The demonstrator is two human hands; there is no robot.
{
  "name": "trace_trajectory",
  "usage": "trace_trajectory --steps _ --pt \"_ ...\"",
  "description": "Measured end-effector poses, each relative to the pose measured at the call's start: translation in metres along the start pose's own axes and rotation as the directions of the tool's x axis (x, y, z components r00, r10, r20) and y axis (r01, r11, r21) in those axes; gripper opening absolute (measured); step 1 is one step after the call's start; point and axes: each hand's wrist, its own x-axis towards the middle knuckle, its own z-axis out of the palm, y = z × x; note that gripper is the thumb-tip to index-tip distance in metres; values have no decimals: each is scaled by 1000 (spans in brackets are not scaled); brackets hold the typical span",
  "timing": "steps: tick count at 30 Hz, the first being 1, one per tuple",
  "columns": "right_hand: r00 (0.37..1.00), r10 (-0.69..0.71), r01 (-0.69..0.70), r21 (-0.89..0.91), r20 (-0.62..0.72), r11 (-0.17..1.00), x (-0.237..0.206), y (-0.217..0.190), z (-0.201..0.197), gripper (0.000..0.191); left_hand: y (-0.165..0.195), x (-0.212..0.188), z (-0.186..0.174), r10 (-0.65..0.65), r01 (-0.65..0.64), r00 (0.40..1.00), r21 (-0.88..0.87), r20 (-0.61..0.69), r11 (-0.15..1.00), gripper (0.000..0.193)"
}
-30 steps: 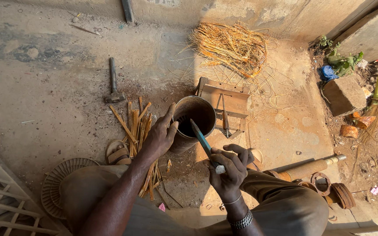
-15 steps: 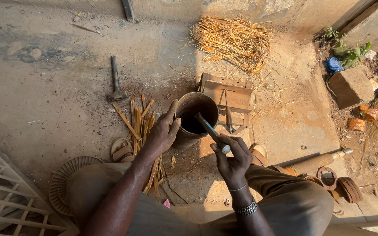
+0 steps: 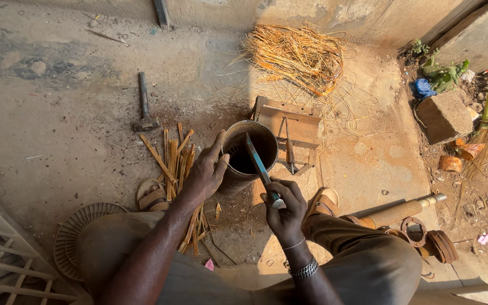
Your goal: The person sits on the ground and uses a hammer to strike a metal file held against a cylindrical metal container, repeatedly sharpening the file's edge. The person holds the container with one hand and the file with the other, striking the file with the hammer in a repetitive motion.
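Observation:
A rusty round metal can (image 3: 243,142) stands on the ground between my feet. My left hand (image 3: 207,169) rests against its left side, fingers spread on the rim. My right hand (image 3: 283,206) grips the handle of a blue-bladed knife (image 3: 257,161), whose blade slants up over the can's dark opening. A bundle of split cane strips (image 3: 173,169) lies on the ground just left of the can, partly under my left wrist.
A hammer (image 3: 143,104) lies at upper left. A low wooden frame (image 3: 292,127) sits behind the can, a heap of straw fibre (image 3: 295,53) beyond it. A stone block (image 3: 443,116), a broom (image 3: 484,127), a metal pipe (image 3: 399,210) and rusty rings (image 3: 433,243) lie right. A woven disc (image 3: 77,226) is by my left knee.
My left hand has slid from the cane strips onto the can's side. The knife blade has come over the can's opening. The view has shifted slightly.

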Motion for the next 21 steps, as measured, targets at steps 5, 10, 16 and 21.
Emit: trace_trajectory --steps 5,10,16,21 --pt "999 15 -14 8 -39 1000 7 -5 -5 20 1 2 -1 115 -116 992 -6 -45 993 65" --pt "987 133 -135 15 93 991 10 -3 -1 19 -2 2 4 52 -53 998 -30 -23 998 66" --pt "991 -111 109 -34 -68 993 -4 -4 -4 19 -7 1 6 37 -37 999 5 -27 999 67" --pt "998 62 -62 -8 13 998 -4 -4 -6 19 -9 1 6 106 -106 993 -8 -44 994 66"
